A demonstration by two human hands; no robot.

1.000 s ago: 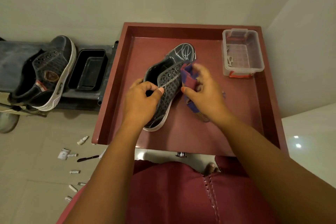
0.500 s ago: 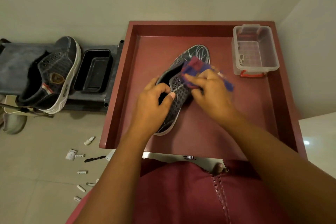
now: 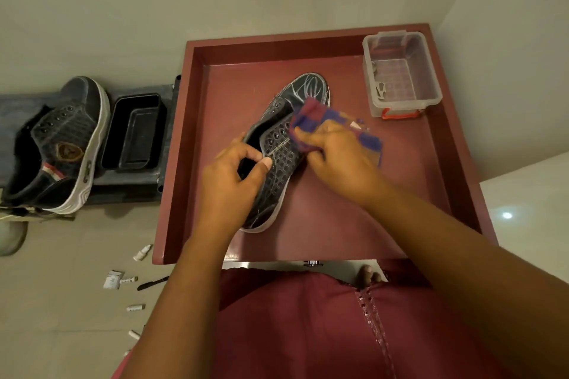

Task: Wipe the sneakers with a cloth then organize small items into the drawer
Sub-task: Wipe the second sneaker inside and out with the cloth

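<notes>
In the middle of the red drawer, a dark sneaker lies on its side with its toe toward 1 o'clock and its heel toward 7 o'clock. The left hand comes in from 6 o'clock, its forearm rising steeply from the bottom of the view; its fingers are curled over the collar into the shoe's opening and the thumb presses the outer side, so it grasps the sneaker at the heel end. The right hand reaches in from 4 o'clock along a long forearm, wrist bent slightly inward, its fingers bunched round a red and blue checked cloth and pressing it against the sneaker's eyelet area. Part of the cloth trails out past the knuckles toward 3 o'clock.

At the drawer's 1 o'clock corner stands a clear plastic box with a red latch; something small lies inside it, too unclear to name. At 9 o'clock, outside the drawer, a second sneaker rests on a dark low surface, just beside a black tray. On the floor at 8 o'clock lie several small items, among them white pieces and a dark pen-like thing.
</notes>
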